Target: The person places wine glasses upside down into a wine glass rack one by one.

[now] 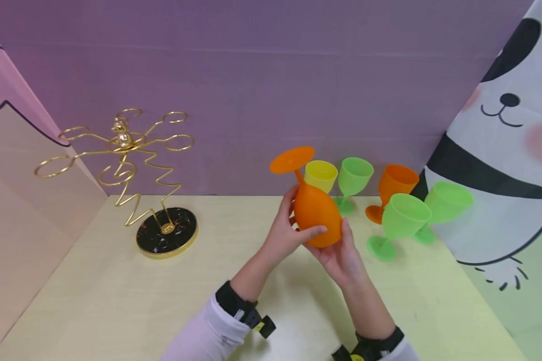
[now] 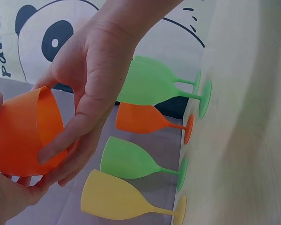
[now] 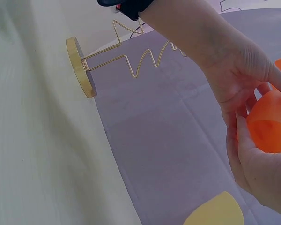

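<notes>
An orange plastic goblet [image 1: 317,215] is held above the table, upside down and tilted, its round foot uppermost. My left hand [image 1: 283,234] grips the bowl from the left, thumb across its near side. From the right and below, my right hand [image 1: 343,260] holds the bowl near its rim. In the left wrist view, the right hand's fingers [image 2: 68,140] lie at the goblet's open rim. A yellow goblet [image 1: 321,174] stands just behind the held one, partly hidden by it.
Right of the hands stand green goblets [image 1: 405,215] and another orange goblet [image 1: 395,180]. At the left, a gold wire rack [image 1: 124,143] with several ring-ended arms rises from a round black base [image 1: 167,230]. A purple backdrop [image 1: 235,100] hangs behind the pale table [image 1: 95,301].
</notes>
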The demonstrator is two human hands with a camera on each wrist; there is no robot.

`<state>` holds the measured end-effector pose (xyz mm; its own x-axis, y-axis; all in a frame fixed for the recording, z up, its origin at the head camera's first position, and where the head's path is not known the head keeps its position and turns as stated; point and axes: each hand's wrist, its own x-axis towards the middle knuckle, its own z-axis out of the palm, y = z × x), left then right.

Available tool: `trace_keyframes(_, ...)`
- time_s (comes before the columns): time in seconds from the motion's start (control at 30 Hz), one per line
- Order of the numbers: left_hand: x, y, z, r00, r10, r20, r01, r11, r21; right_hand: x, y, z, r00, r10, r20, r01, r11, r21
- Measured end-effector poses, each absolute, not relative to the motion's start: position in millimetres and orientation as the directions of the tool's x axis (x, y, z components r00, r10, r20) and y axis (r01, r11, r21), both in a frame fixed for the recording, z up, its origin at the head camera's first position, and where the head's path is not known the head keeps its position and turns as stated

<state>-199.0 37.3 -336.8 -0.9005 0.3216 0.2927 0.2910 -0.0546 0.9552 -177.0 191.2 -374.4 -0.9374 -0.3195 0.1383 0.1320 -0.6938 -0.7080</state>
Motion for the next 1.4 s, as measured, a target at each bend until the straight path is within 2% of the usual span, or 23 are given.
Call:
trace_keyframes(0.1,-200.9,38.3,-340.4,-0.9,0.315,0.3,0.297,-0.058,0.953,-176.6,190.7,-374.0,-0.934,-0.325,0.15,0.13,-0.698,-0.705)
trace_keyframes(0.3,-186.0,33.2,-320.3,-0.902,0.321,0.287,0.289,-0.042,0.956,-175.1,189.8,-373.4,-0.926,-0.332,0.177,0.122,-0.709,-0.694)
trace_keyframes(0.73,-178.9,29.4,-311.3,-0.9,0.32,0.296,0.302,-0.031,0.953,-175.1,190.6,-374.9,-0.878,-0.368,0.307,0.102,-0.769,-0.632)
trace_keyframes(1.13,-176.3,22.7,-303.1,-0.895,0.318,0.312,0.329,-0.003,0.944,-178.1,189.6,-374.2,-0.865,-0.392,0.312,0.065,-0.705,-0.706)
trace_keyframes(1.4,-195.4,19.8,-327.0,-0.889,0.308,0.34,0.364,0.022,0.931,-177.6,193.8,-373.3,-0.875,-0.392,0.283,0.036,-0.638,-0.769)
